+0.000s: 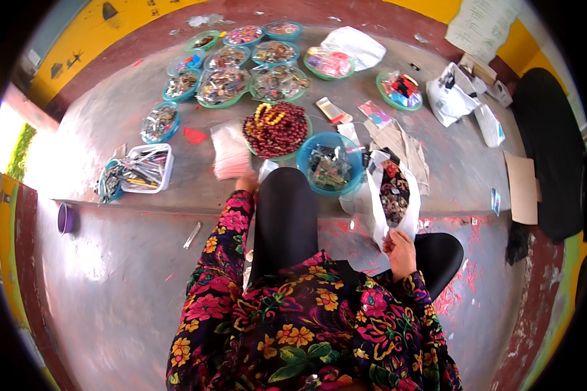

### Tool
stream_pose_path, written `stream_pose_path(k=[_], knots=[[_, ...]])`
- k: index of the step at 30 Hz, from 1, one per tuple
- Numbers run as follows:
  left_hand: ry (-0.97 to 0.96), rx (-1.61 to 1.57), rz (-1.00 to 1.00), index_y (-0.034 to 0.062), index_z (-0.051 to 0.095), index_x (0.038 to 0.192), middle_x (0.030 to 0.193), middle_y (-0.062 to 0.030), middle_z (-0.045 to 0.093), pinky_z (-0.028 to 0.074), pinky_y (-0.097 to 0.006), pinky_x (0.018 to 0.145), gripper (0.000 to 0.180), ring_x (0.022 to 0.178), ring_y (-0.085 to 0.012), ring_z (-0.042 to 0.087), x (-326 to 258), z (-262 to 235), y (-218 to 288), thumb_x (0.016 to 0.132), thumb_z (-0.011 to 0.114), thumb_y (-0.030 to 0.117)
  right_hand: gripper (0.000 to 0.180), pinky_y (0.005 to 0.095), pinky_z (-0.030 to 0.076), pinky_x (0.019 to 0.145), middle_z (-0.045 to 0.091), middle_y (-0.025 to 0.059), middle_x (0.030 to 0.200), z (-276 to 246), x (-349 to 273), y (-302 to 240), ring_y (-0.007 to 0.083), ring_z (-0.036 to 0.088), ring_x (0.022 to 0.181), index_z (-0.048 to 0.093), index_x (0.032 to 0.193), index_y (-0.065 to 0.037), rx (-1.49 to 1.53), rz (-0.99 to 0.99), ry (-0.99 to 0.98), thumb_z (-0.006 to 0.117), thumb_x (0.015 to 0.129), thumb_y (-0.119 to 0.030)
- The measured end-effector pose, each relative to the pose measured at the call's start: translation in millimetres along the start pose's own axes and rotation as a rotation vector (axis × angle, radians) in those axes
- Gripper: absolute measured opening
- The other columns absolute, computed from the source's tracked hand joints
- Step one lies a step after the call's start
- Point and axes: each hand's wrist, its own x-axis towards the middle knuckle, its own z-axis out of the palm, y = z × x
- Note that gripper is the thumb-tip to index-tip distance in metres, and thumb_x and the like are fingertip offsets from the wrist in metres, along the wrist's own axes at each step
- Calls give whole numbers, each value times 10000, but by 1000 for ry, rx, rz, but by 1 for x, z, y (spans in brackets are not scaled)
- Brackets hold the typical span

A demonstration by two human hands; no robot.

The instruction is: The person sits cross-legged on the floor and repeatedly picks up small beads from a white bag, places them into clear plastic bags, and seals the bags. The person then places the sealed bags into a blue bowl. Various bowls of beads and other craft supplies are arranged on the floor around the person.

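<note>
My left hand is beside my raised knee, at the near edge of a stack of clear plastic sleeves. Its fingers are small and partly hidden, so their grip cannot be told. My right hand is closed, thumb and fingers pinched at the near rim of a white plastic bag. Inside that bag lies a heap of small dark, red and gold pieces. Left of it stands a blue basin holding small clear packets. Dark red and yellow bead strands are piled in a green basin beyond my knee.
Several basins of small packaged goods stand at the back. A white tub of pens is at left. White bags and a cardboard piece lie to the right. A raised ledge edge crosses before me; a purple cup is below it.
</note>
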Motion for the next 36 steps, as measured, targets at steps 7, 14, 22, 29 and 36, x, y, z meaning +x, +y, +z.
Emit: stream_pose_path(k=[7,14,22,29,36], knots=[[619,-1387,-499,-9,616,964,866,-98,658,480,-276,752,169,819,-170,621,-17,-162,21,850,534,84,112,228,411,569,610,33,721,19,-16,-18,136,582,630,602,873,-48,-7,-1,-58,581,849,-155],[191,-2040,-99,7,571,1051,951,-89,629,474,-237,657,222,882,-145,603,-105,-293,140,908,492,158,74,236,421,616,645,36,811,43,-26,-33,145,628,740,570,865,-96,93,-21,-303,556,874,-169],[-138,-2290,-121,-7,571,1064,974,-92,633,475,-217,588,270,855,-139,616,-107,-298,204,906,504,202,96,236,422,680,643,33,942,53,-44,-21,152,632,833,550,903,-103,-74,-1,-459,540,890,-197],[-323,-2040,35,2,588,1026,894,-72,656,456,-206,554,250,801,-127,633,-105,-304,200,903,497,199,340,221,395,700,608,-5,920,44,-40,-31,64,517,807,588,1069,-19,-181,-165,-349,639,826,-251],[-454,-1898,198,1,571,1051,881,-55,660,456,-211,527,279,807,-122,635,-101,-295,207,902,503,227,314,186,388,668,624,9,858,37,-34,-35,40,507,775,634,1026,-5,-341,-84,-403,651,817,-239]])
